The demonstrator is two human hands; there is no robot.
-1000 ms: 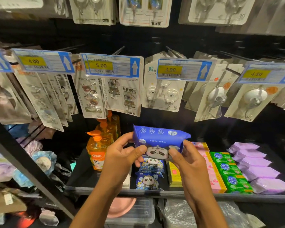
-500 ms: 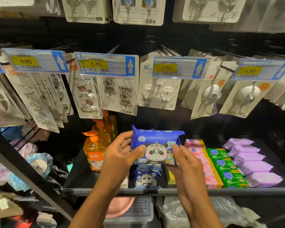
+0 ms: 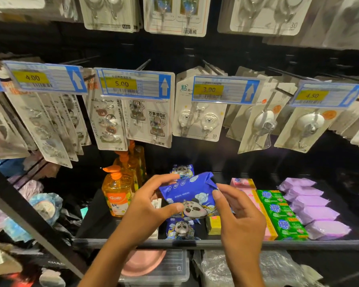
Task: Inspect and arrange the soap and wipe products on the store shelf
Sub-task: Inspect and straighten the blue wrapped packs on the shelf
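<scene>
A blue panda wipe pack (image 3: 192, 193) is held tilted above the shelf's front. My left hand (image 3: 147, 206) grips its left edge, thumb pressed on the panda print. My right hand (image 3: 236, 210) pinches the pack's right corner with fingertips. Under it lies another panda pack (image 3: 181, 228) on the dark shelf (image 3: 195, 243), and a third (image 3: 182, 169) sits behind. To the right run pink soap bars (image 3: 241, 182), green soap boxes (image 3: 278, 212) and purple wipe packs (image 3: 311, 206). A yellow soap bar (image 3: 214, 223) lies beside the lower pack.
Orange hand-soap pump bottles (image 3: 117, 193) stand at the shelf's left. Carded hooks hang on pegs above with price tags (image 3: 133, 84) jutting forward. A slanted black frame bar (image 3: 29, 214) crosses the left. Clear plastic bins (image 3: 164, 270) sit under the shelf.
The pack has tilted down and rotated so its right end points up-right. My right hand shifted from under the pack to pinching its right corner. The camera view moved slightly.
</scene>
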